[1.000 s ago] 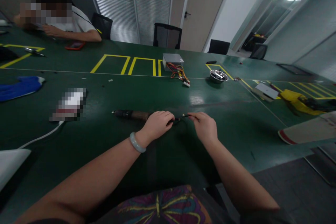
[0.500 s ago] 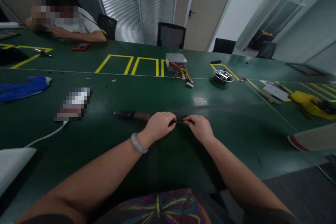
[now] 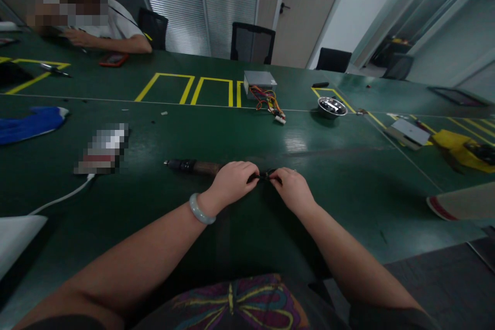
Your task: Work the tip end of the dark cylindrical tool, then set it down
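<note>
On the green table lies a dark pen-shaped electric screwdriver (image 3: pixel 189 166), its metal tip to the left and a brown band along its body. My left hand (image 3: pixel 235 181) covers the rear end of it, fingers closed and thumb against the fingertips. Close by on the right, my right hand (image 3: pixel 294 190) pinches a thin black cable (image 3: pixel 265 175) that meets the screwdriver's tail between the two hands. Fingers cover much of that joint, and whether the plug is fully seated cannot be seen.
Beyond the hands stand a metal power supply box (image 3: pixel 260 80) with coloured wires and a steel bowl (image 3: pixel 331 106). Left are a phone-like device (image 3: pixel 103 149) on a white cable and a blue glove-like item (image 3: pixel 31 125). A person (image 3: pixel 116 28) sits across the table.
My right hand has moved left, closing the gap to my left hand, and bringing the cable to the screwdriver's tail. My left hand has kept its place on the tool. The view has shifted slightly.
</note>
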Demonstrator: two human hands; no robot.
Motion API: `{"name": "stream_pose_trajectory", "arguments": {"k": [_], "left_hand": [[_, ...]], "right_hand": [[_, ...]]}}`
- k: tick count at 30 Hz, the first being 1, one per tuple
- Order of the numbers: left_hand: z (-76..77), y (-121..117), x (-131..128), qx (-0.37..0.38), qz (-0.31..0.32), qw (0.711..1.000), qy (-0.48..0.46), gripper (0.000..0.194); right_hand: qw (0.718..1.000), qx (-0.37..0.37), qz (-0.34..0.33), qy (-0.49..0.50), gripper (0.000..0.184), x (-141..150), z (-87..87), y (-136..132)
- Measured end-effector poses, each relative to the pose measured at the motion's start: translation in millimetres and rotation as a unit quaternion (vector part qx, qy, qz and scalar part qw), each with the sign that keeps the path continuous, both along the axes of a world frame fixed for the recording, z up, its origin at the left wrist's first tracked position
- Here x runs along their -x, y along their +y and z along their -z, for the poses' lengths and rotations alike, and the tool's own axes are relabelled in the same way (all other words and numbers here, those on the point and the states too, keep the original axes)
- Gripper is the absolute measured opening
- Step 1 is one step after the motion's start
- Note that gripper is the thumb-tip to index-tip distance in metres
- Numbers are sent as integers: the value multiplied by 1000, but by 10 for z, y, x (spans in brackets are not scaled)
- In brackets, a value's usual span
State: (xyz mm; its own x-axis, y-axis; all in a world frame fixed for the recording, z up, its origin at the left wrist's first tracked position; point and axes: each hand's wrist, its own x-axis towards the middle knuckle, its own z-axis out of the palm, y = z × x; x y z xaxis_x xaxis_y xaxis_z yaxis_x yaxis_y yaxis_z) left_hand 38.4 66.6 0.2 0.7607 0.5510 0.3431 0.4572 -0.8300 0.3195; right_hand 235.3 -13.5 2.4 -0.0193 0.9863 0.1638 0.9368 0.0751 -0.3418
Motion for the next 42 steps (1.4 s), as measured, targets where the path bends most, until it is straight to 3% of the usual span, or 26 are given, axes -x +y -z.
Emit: {"name": "stream_pose_trajectory", "arguments": {"k": [11,22,42], "left_hand": [[7,7,5,4,1,1000,3,11],[23,18,3,3,7,1000,-2,12],[10,4,20,-2,12,1000,-1,9]], "right_hand": [[999,-5,14,-34,15,2,-12,6],[994,-81,-70,-23,11,31,71,28],[990,-98,-95,-39,10,36,71,40]]}}
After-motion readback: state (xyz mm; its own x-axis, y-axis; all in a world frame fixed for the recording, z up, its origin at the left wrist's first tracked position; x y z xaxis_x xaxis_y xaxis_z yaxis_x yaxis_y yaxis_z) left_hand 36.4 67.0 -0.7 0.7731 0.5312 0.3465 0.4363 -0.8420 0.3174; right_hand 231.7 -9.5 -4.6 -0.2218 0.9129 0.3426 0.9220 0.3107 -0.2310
